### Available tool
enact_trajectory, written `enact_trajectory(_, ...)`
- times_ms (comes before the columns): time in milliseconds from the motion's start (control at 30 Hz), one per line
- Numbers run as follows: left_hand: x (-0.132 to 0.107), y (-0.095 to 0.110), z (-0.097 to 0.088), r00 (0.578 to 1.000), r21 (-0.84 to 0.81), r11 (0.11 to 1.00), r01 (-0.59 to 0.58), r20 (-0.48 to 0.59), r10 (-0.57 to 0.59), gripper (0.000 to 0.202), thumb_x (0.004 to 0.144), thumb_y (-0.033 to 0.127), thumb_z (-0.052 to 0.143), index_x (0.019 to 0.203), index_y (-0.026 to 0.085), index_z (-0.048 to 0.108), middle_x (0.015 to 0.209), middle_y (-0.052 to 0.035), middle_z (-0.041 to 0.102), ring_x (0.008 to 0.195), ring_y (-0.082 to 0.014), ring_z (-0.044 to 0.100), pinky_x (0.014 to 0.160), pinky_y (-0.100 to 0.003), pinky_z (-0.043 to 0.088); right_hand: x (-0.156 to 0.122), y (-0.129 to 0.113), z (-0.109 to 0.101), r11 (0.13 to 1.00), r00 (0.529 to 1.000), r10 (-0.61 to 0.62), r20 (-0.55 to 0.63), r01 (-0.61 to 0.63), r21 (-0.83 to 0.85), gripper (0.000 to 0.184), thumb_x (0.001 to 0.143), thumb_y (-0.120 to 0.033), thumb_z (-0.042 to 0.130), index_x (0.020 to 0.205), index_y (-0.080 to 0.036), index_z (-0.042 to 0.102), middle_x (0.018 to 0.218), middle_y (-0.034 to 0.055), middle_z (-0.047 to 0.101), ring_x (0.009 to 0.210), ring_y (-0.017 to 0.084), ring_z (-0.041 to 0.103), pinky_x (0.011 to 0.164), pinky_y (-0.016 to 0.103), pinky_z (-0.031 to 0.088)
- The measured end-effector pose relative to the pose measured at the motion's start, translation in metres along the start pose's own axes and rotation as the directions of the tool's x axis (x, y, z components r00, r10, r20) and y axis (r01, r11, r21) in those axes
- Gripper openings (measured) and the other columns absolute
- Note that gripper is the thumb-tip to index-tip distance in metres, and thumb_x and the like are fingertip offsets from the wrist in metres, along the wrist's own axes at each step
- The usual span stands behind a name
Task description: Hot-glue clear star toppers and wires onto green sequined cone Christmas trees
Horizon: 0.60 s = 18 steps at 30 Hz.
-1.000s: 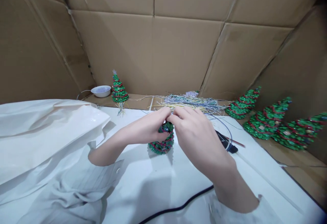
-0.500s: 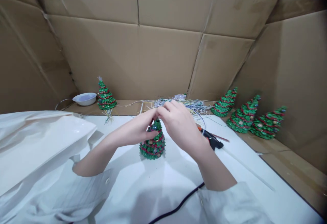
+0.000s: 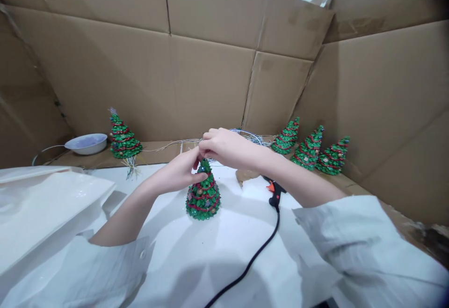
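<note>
A small green cone tree [image 3: 203, 195] with red garland and beads stands upright on the white sheet [image 3: 196, 261]. My left hand [image 3: 180, 172] reaches in from the left, its fingertips pinched at the tree's tip. My right hand [image 3: 224, 146] comes over from the right, fingers curled and closed just above that tip, touching the left fingertips. What the fingers hold there is too small to make out.
A black glue gun [image 3: 273, 191] with an orange tip lies right of the tree, its cord [image 3: 245, 266] running toward me. Three similar trees [image 3: 308, 149] stand at back right, one more [image 3: 122, 137] at back left beside a white bowl [image 3: 87, 143]. Cardboard walls enclose everything.
The view has swung right and tilted up. My right forearm now comes in from the right instead of from below, uncovering the glue gun. Both hands stay pinched at the tree's tip.
</note>
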State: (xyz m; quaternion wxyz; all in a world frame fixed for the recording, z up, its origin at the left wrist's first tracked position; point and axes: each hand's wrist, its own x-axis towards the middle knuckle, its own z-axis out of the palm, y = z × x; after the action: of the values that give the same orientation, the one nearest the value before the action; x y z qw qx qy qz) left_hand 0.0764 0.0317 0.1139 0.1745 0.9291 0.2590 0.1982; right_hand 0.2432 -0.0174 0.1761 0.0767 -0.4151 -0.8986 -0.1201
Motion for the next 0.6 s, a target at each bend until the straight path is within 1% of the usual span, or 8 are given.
enact_trajectory(167, 0.001, 0.001, -0.002, 1.0, 0.01, 1.0, 0.004, 0.016, -0.004, 0.022, 0.075, 0.031, 0.055, 0.087, 0.018, 0.044, 0.08, -0.0029, 0.05, 0.07, -0.0175, 0.049, 0.06, -0.029, 0.039, 0.01, 0.003, -0.01, 0.989, 0.993, 0.052, 0.105, -0.066, 0.136, 0.015, 0.083, -0.013, 0.05, 0.079, -0.014, 0.065, 0.083, 0.0059, 0.063, 0.075, 0.013, 0.05, 0.064, 0.025, 0.033)
enact_trajectory(300, -0.001, 0.002, -0.004, 1.0, -0.016, 1.0, 0.0, 0.016, 0.0, 0.022, 0.074, 0.031, 0.057, 0.087, 0.018, 0.045, 0.08, -0.0027, 0.05, 0.07, -0.0169, 0.049, 0.06, -0.028, 0.037, 0.013, 0.009, -0.011, 0.969, 0.985, 0.009, 0.172, -0.051, 0.24, 0.014, 0.079, -0.013, 0.052, 0.08, -0.014, 0.066, 0.079, 0.0037, 0.064, 0.068, 0.01, 0.051, 0.062, 0.024, 0.034)
enact_trajectory(367, -0.001, 0.002, -0.004, 1.0, -0.041, 0.999, -0.012, 0.012, 0.013, 0.023, 0.074, 0.031, 0.057, 0.089, 0.018, 0.045, 0.08, -0.0024, 0.05, 0.07, -0.0167, 0.049, 0.061, -0.028, 0.037, 0.013, 0.011, -0.01, 0.97, 0.982, 0.021, 0.187, -0.065, 0.234, 0.013, 0.078, -0.012, 0.053, 0.079, -0.013, 0.066, 0.077, 0.0033, 0.064, 0.065, 0.009, 0.05, 0.061, 0.024, 0.034)
enact_trajectory(467, -0.001, 0.002, -0.005, 1.0, -0.058, 0.998, -0.009, 0.015, 0.01, 0.024, 0.075, 0.032, 0.057, 0.09, 0.018, 0.045, 0.08, -0.0018, 0.051, 0.07, -0.0164, 0.049, 0.061, -0.029, 0.037, 0.012, 0.009, -0.007, 0.978, 0.98, 0.075, 0.183, -0.109, 0.18, 0.014, 0.077, -0.012, 0.053, 0.077, -0.014, 0.067, 0.075, 0.0031, 0.064, 0.064, 0.009, 0.049, 0.059, 0.024, 0.033)
enact_trajectory(600, -0.001, 0.002, -0.005, 1.0, -0.051, 0.999, 0.01, 0.021, -0.009, 0.024, 0.075, 0.032, 0.057, 0.09, 0.017, 0.045, 0.08, -0.0018, 0.051, 0.07, -0.0164, 0.048, 0.06, -0.029, 0.037, 0.009, 0.002, -0.007, 0.989, 0.981, 0.101, 0.163, -0.117, 0.092, 0.015, 0.076, -0.011, 0.054, 0.077, -0.016, 0.069, 0.077, 0.0041, 0.064, 0.067, 0.01, 0.05, 0.06, 0.024, 0.032)
